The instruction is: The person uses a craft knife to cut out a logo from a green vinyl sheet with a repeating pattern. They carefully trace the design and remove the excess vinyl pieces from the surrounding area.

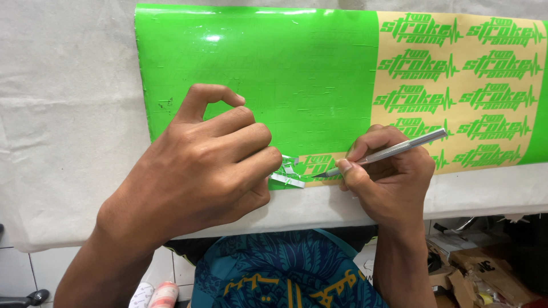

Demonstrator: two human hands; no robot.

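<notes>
Slim silver craft knife point(394, 150) is pinched in the right hand point(388, 182); curled left-hand point(200, 165) fingers grip peeled scraps point(288, 171) at 9 o'clock. One slip and the glossy green vinyl sheet's point(257, 74) lettering probably gets sliced.

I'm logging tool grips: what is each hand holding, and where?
Right hand pinches a silver craft knife near its tip. Left hand grips peeled vinyl scraps at fingertips.

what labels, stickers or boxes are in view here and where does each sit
Green vinyl sheet: glossy rectangle across the white table, under both hands.
Cut decals: green logo shapes in rows on tan backing, sheet's right part.
Cardboard boxes: brown, crumpled, on the floor at lower right.
</notes>
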